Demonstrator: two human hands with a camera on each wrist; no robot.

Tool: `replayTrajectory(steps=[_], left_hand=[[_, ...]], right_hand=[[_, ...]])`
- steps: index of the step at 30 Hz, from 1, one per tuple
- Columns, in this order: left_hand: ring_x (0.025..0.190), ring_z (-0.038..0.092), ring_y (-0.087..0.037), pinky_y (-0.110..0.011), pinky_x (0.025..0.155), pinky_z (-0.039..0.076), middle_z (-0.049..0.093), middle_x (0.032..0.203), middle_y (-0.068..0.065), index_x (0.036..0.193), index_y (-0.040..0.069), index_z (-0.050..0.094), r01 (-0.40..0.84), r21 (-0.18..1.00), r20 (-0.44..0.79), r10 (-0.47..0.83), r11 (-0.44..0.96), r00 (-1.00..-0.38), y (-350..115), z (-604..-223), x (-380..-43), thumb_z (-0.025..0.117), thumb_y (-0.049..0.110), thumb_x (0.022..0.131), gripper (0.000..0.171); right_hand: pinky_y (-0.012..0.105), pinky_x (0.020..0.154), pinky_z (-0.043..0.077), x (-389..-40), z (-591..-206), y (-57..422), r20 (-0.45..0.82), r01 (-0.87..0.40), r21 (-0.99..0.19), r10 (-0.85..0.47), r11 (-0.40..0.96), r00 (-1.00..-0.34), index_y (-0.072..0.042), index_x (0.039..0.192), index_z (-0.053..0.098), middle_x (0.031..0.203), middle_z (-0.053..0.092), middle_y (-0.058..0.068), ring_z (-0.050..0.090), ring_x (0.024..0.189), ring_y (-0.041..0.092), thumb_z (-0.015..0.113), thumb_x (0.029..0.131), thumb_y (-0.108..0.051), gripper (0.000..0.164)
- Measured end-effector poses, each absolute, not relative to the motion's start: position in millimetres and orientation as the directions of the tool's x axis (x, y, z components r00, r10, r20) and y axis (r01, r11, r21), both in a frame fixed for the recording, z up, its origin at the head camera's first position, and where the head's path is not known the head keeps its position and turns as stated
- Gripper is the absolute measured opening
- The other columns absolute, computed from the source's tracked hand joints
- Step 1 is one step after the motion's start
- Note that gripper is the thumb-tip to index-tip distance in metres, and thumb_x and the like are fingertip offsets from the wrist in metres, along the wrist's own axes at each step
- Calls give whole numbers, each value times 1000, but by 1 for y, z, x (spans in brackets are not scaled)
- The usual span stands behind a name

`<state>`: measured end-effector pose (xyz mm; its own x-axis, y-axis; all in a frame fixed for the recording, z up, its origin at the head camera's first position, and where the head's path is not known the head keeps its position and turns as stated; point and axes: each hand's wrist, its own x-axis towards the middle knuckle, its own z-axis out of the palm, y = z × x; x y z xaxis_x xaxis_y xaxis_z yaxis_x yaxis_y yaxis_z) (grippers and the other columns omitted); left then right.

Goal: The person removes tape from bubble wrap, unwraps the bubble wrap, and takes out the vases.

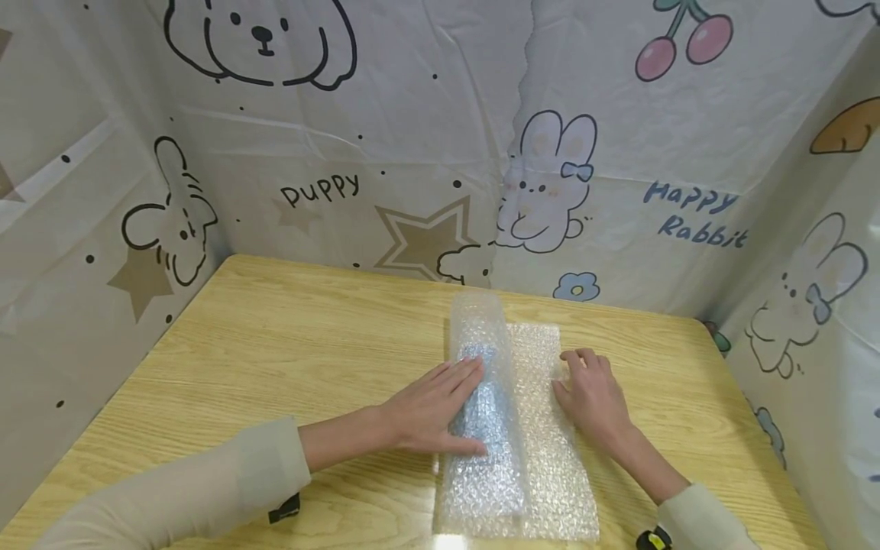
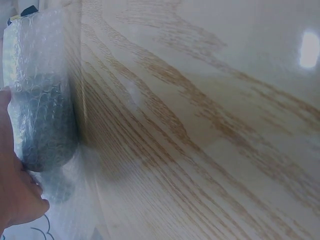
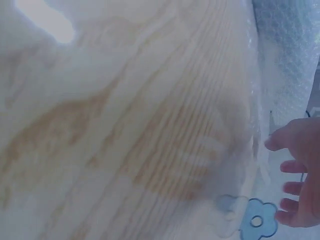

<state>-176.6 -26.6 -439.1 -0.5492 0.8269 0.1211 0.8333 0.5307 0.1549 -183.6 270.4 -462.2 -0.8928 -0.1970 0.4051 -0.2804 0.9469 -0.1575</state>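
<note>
1. Three sides of printed cloth (image 1: 412, 145) stand around the work, at the back, left and right, with rabbits, stars and the words "Puppy" and "Happy Rabbit".
2. Wood-grain table (image 1: 323, 328), its back edge meeting the cloth.
3. Clear bubble wrap (image 1: 477, 317) lies on the table, right of the middle. Its left part is a raised roll running from near the back edge towards the person; its right part lies flat beside the roll.
4. Pale left sleeve (image 1: 199, 477) and right sleeve (image 1: 704, 523), both ending at the wrists.
5. Blue thing (image 1: 491, 401), inside the roll; the bubbles blur its outline, though the left wrist view shows a rounded, dark shape.
6. Left hand (image 1: 436, 409) rests over the roll, on the wrap around the blue thing. Fingers straight and close together, thumb spread well apart; not curled round it.
7. Right hand (image 1: 596, 401) is at the right edge of the flat part. Fingers loosely bent, thumb clear of them, nothing gripped; whether the thumb touches the edge I cannot tell.
8. Small black device (image 1: 285, 508) under the left cuff.
</note>
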Motion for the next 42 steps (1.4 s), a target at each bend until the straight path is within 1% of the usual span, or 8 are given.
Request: replayTrajectory(steps=[2, 5, 10, 14, 19, 24, 31, 42], left_hand=[[138, 8, -27, -40, 110, 11, 7, 151, -17, 146, -1, 9, 832, 156, 120, 826, 533, -551, -27, -439, -177, 29, 78, 79, 106], [138, 8, -27, -40, 110, 11, 7, 151, -17, 146, -1, 9, 829, 161, 117, 823, 536, -555, -27, -439, -177, 29, 78, 79, 106], [138, 10, -27, -41, 110, 13, 9, 151, -16, 146, -1, 11, 830, 171, 123, 824, 531, -553, -27, -438, -177, 30, 78, 79, 105], [138, 10, -27, -41, 110, 13, 9, 151, -16, 146, -1, 11, 832, 172, 127, 826, 527, -550, -27, -439, -178, 31, 77, 79, 105], [138, 8, -27, -42, 110, 12, 7, 151, -17, 146, -1, 10, 833, 182, 123, 829, 522, -546, -27, -439, -177, 31, 77, 80, 105], [138, 8, -27, -43, 110, 12, 6, 151, -17, 146, -1, 9, 835, 186, 121, 831, 518, -543, -28, -439, -176, 31, 76, 80, 104], [138, 9, -28, -44, 109, 13, 6, 151, -17, 145, -2, 8, 839, 190, 125, 835, 510, -536, -29, -438, -176, 32, 75, 81, 103], [138, 9, -28, -43, 110, 12, 6, 151, -17, 145, -2, 8, 841, 188, 116, 839, 508, -532, -34, -437, -177, 33, 74, 81, 103]], right_hand=[[50, 76, 46, -184, -459, 268, 441, -315, -134, -228, 940, -868, -2, 105, 61, 114, 53, 20, 48, 102, 39, 69, 78, -18, 33], [51, 86, 42, -182, -452, 259, 441, -361, -150, -265, 920, -858, -3, 108, 62, 124, 50, 19, 44, 113, 38, 64, 84, -23, 31], [51, 97, 36, -172, -441, 239, 319, -418, -210, -342, 884, -884, -7, 128, 52, 138, 41, 13, 36, 125, 34, 52, 93, -34, 44], [49, 103, 28, -165, -437, 227, 257, -504, -207, -450, 839, -855, -15, 140, 40, 146, 31, 9, 26, 132, 32, 45, 95, -40, 52], [49, 105, 25, -155, -438, 216, 219, -598, -226, -558, 769, -800, -22, 146, 28, 150, 23, 5, 19, 135, 30, 42, 95, -46, 59], [49, 104, 26, -149, -440, 211, 182, -643, -226, -616, 732, -766, -22, 148, 18, 152, 17, 4, 19, 135, 30, 41, 94, -49, 64], [46, 106, 24, -146, -440, 209, 181, -668, -211, -643, 714, -745, -17, 149, 15, 152, 16, 9, 21, 135, 31, 42, 94, -48, 68], [44, 108, 19, -145, -434, 202, 179, -663, -109, -641, 741, -746, -17, 149, 15, 152, 16, 9, 18, 136, 31, 37, 94, -53, 69]])
